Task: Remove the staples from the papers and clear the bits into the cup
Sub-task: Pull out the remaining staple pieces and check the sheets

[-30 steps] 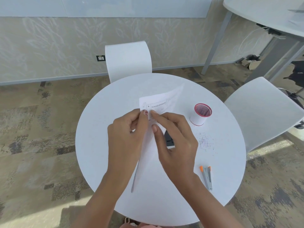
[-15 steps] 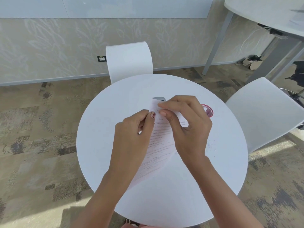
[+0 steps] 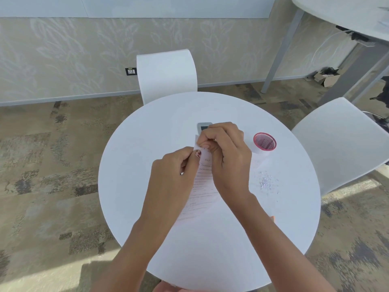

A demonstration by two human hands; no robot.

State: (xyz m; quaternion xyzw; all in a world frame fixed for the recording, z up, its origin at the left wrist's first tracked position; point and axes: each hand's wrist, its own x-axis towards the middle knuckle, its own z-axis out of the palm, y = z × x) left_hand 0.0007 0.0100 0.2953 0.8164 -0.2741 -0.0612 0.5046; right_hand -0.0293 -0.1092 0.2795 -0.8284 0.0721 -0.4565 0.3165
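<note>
From the head camera, a round white table [image 3: 147, 148] fills the middle of the view, with both forearms reaching over it from the near edge. The papers [image 3: 203, 186] are lifted at their top end and slope down toward the person, with printed lines showing between the two wrists. The left hand [image 3: 179, 171] pinches the papers' upper left corner, thumb and fingers closed on the sheet. The right hand [image 3: 228, 159] sits just beyond it, fingers curled in tight and pinching at the same top edge, and the two hands nearly touch there (the staple itself is too small to make out).

The cup [image 3: 264, 142], white-walled with a red rim, stands upright on the table to the right of the right hand and apart from it. A scatter of small pale bits [image 3: 265, 182] lies on the tabletop nearer the person than the cup, beside the right wrist. A grey device [image 3: 203, 125] lies flat just past the right hand's knuckles, partly hidden by them.

A white chair [image 3: 166, 74] stands at the table's far side and another white chair [image 3: 336, 142] at its right.
</note>
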